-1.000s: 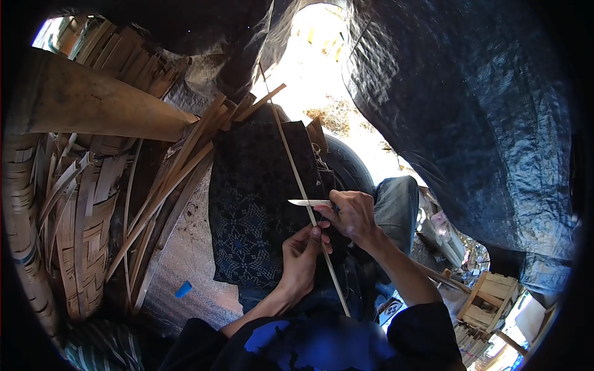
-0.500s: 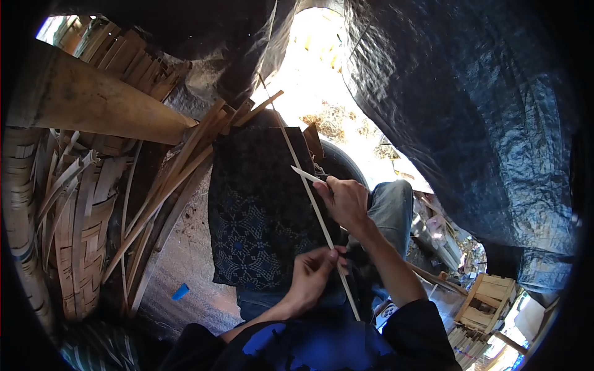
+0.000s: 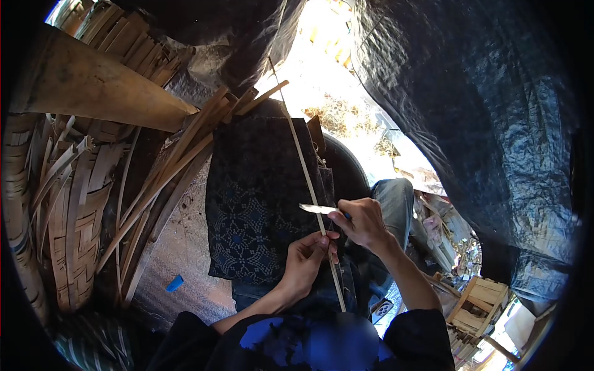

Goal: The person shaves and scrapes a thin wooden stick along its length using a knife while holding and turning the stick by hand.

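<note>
A long, thin pale strip [image 3: 301,151] runs from the upper middle down to my lap. My left hand [image 3: 304,260] pinches it near its lower part, thumb and fingers together. Just above, my right hand [image 3: 362,224] is closed round the handle of a knife [image 3: 317,209], most of the handle hidden in the fist. The blade points left and lies across the strip. Under the strip a dark cloth with a blue dotted pattern [image 3: 242,238] covers my leg.
Loose split strips [image 3: 173,170] lean at the left beside woven basketry [image 3: 83,229] and a thick bamboo pole [image 3: 111,93]. Dark plastic sheeting [image 3: 458,111] hangs at the right. A small blue piece [image 3: 175,283] lies on the ground; a wooden crate [image 3: 479,306] is lower right.
Since half a second ago, my right hand and the knife have moved down toward my left hand. My left hand has risen slightly, and the blade has turned closer to level.
</note>
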Tool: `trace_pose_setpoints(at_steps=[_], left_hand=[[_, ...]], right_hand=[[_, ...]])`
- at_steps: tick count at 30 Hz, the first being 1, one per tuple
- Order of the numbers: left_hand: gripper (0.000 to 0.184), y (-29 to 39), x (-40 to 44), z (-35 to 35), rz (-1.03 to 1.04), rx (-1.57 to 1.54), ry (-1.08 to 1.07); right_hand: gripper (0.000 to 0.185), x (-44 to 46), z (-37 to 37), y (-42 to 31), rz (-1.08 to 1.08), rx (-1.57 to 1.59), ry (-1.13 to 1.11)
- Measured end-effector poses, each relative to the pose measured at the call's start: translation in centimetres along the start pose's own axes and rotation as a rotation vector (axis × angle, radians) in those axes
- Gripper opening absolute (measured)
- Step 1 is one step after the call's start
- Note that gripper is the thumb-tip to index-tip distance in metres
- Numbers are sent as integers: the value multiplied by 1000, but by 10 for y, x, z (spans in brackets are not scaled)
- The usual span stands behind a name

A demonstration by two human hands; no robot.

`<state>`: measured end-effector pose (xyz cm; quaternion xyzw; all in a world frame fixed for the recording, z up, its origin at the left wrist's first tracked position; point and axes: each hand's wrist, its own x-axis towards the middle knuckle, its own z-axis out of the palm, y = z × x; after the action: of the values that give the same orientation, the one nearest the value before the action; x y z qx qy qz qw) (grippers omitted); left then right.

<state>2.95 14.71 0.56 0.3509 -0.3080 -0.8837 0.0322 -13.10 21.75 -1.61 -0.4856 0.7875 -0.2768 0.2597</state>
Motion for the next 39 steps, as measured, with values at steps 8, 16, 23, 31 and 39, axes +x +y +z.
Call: trace_pose_setpoints(at_steps=[8,16,23,31,39], left_hand=[[23,1,-4,-2,39,5,86],[26,-1,-10,0,-24,27,-22],[28,4,-3,2,-48,29,123],[26,-4,2,-1,-34,79,127],[21,-5,1,1,-56,136,128]], right_hand=[[54,47,25,19,-54,-21,114],[65,124,19,41,366,-61,181],[55,60,-25,14,33,50,115],[63,9,-45,-9,-115,-372,-142],[62,45,-45,5,-62,-546,-109]])
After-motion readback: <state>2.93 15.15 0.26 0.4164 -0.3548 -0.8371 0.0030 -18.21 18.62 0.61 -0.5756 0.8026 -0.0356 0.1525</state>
